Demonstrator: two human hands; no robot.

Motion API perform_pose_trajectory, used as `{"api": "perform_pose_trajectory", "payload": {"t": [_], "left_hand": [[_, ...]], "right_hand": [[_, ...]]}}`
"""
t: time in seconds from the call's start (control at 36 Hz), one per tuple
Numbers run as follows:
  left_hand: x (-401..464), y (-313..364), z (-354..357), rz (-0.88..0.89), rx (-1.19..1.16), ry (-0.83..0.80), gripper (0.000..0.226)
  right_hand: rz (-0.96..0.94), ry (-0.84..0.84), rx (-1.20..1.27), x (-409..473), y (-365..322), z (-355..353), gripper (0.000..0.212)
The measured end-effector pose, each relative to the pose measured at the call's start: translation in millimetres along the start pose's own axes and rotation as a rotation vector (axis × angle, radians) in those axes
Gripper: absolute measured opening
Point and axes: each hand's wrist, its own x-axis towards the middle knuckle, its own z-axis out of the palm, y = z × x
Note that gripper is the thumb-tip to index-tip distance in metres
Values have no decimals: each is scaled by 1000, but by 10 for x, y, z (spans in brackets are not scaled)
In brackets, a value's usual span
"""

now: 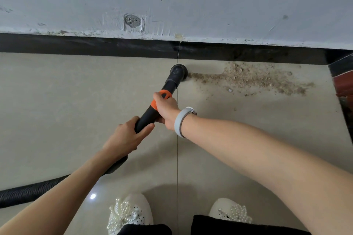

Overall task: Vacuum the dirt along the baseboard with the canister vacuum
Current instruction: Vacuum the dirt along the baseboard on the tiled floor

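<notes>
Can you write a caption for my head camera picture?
Both hands, left and right, steer the vacuum nozzle into dirt beside the baseboard.

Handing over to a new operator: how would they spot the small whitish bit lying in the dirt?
Follow the black baseboard right to the brown dirt on the tile. Just below the pile's lower edge lies one whitish bit, pale against the brown crumbs and right of the vacuum nozzle.

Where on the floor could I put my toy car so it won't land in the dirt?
Bare tile lies left of the vacuum nozzle, between the black baseboard and the hose. More bare tile lies between the right hand and the shoes. Right of the nozzle, dirt crowds the baseboard.
</notes>
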Motion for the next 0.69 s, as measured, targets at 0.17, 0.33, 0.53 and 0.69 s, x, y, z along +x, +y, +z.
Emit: {"api": "perform_pose_trajectory", "payload": {"t": [0.17,0.33,0.53,0.69], "left_hand": [[41,88,53,32,57,-20,27],[116,159,39,52,45,-82,28],[93,194,86,86,58,-102,27],[-79,83,172,109,77,-142,24]], "right_hand": [[9,22,16,-12,9,-136,24],[4,67,39,-16,15,-223,29],[9,82,63,-83,39,-289,29],[67,83,122,-188,300,-320,33]]}}
